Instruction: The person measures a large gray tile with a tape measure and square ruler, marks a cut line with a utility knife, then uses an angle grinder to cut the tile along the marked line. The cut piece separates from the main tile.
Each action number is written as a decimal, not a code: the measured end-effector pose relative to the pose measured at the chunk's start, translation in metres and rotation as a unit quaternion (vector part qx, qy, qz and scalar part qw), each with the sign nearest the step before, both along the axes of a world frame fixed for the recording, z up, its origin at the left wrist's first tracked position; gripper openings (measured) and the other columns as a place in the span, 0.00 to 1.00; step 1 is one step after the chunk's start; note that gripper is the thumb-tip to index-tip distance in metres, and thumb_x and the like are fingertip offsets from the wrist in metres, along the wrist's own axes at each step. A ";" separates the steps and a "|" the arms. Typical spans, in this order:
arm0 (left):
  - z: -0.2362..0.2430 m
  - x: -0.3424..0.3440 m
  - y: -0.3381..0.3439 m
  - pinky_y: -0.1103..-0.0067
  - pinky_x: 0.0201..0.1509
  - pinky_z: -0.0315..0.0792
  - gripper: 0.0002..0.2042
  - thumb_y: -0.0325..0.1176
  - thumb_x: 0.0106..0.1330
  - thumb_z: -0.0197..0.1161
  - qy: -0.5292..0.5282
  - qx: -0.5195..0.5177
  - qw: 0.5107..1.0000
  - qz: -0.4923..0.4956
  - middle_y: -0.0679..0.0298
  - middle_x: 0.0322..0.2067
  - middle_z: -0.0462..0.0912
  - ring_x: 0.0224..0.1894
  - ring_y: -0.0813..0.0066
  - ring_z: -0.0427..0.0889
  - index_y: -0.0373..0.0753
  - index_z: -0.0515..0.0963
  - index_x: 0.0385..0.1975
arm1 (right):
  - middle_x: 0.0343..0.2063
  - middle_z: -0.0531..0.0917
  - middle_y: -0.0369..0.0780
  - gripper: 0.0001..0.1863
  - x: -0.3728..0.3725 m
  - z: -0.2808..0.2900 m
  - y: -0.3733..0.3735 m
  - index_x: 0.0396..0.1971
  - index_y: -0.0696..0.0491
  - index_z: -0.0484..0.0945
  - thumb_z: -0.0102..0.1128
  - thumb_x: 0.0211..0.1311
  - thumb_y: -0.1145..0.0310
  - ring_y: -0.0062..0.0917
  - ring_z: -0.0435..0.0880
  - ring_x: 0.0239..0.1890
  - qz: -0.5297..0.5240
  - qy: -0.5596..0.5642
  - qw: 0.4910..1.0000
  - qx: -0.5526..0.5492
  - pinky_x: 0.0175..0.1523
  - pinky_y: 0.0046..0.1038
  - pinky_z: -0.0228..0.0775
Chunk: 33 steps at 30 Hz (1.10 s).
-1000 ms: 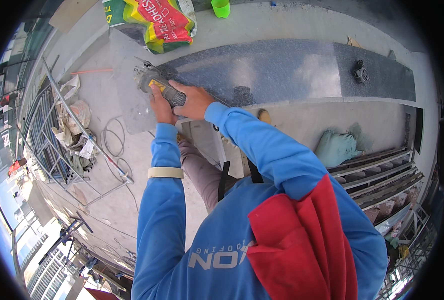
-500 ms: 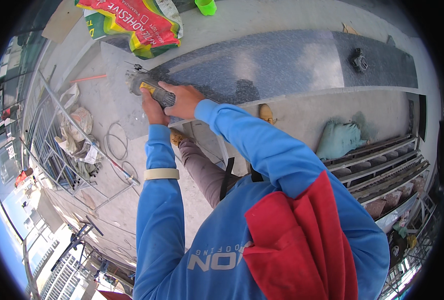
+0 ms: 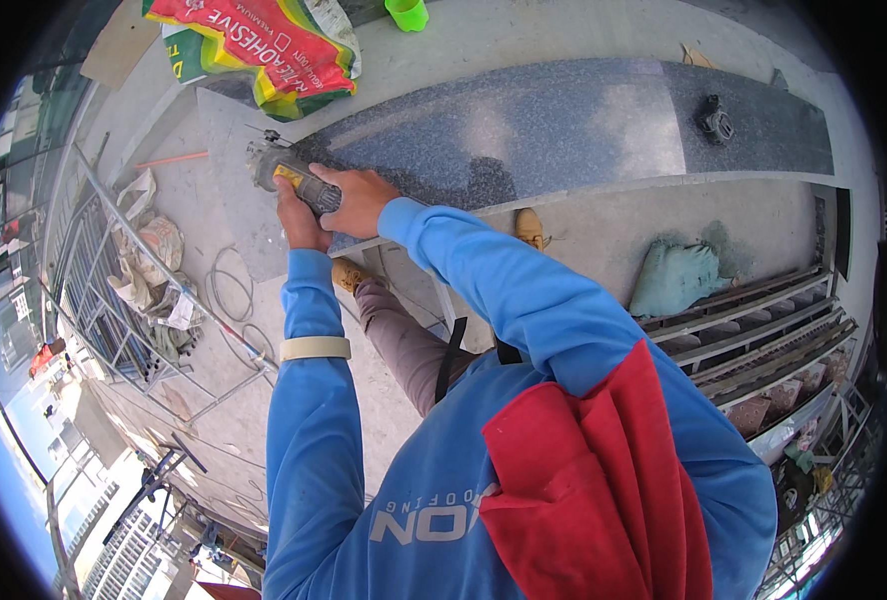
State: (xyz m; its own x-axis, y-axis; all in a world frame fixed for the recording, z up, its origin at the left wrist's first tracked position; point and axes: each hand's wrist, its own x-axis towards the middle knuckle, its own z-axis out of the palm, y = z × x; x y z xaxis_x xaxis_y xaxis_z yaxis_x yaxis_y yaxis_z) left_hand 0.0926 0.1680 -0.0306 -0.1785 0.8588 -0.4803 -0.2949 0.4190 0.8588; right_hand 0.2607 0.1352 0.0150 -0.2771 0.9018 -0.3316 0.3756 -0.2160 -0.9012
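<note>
A dusty grey handheld stone cutter (image 3: 286, 172) with a yellow label rests at the left end of a long speckled dark stone slab (image 3: 564, 120). My left hand (image 3: 302, 218) is closed around the near side of its body. From the right, my right hand (image 3: 361, 198) grips the vented rear part. The cutter's head points left, away from my right hand; its blade cannot be made out. Pale dust coats the slab's left end around the tool.
Beyond the slab lies a red, yellow and green bag (image 3: 274, 50), beside a bright green cup (image 3: 407, 14). A second dark power tool (image 3: 715, 120) sits on the slab's right end. Metal frames (image 3: 114, 280) stand at left; a teal sack (image 3: 678, 278) lies beside a rack (image 3: 764, 340) at right.
The view has shifted slightly, and my hands with the cutter appear a little farther left. Both hands keep their grip on the tool.
</note>
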 end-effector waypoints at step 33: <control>0.005 -0.001 0.000 0.66 0.49 0.83 0.29 0.58 0.81 0.44 0.016 -0.019 1.000 0.009 0.56 0.45 0.84 0.43 0.62 0.87 0.34 0.73 0.56 | 0.61 0.80 0.50 0.50 -0.004 0.012 -0.002 0.76 0.42 0.61 0.71 0.49 0.60 0.46 0.78 0.64 -0.001 -0.005 1.000 -0.010 0.71 0.39 0.70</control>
